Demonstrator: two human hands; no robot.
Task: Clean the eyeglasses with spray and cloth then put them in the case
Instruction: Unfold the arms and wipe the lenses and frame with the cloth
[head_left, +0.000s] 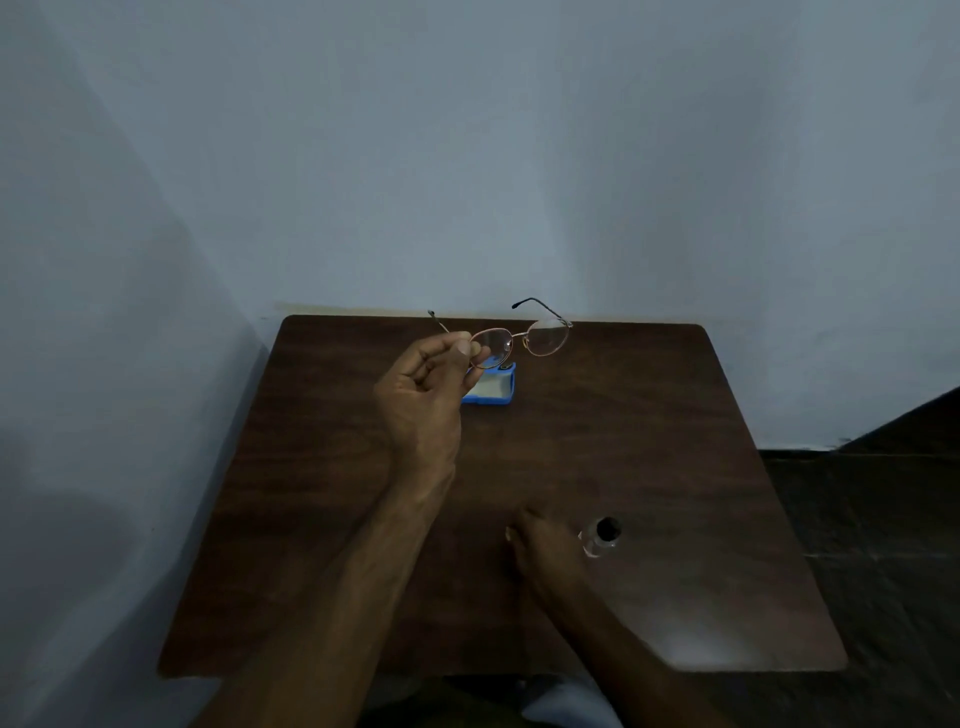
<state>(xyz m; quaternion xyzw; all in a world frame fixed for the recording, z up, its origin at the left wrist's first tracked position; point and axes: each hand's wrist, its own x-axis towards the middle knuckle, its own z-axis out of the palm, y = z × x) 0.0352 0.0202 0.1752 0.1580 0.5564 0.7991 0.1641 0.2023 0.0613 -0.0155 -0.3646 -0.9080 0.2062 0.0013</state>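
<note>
Right hand (540, 551) low over the near part of the table, blurred, fingers pointing away from the camera. It is just beside a small clear spray bottle with a black cap (601, 538), on the bottle's left. Cannot tell if it touches or grips the bottle. Bottle stands on the dark brown wooden table (675, 467), right of centre.

Left hand (421, 400) raised further back, thumb and curled fingers pinching the left end of thin gold-toned wire-frame eyeglasses (545, 338). Glasses are in the air, temples unfolded and pointing away toward the wall, lenses facing the camera. Directly below them a small blue case (498, 397) lies open on the table, pale inside, partly hidden by the left hand. Plain pale grey-blue wall (467, 156) behind the table's far edge.
</note>
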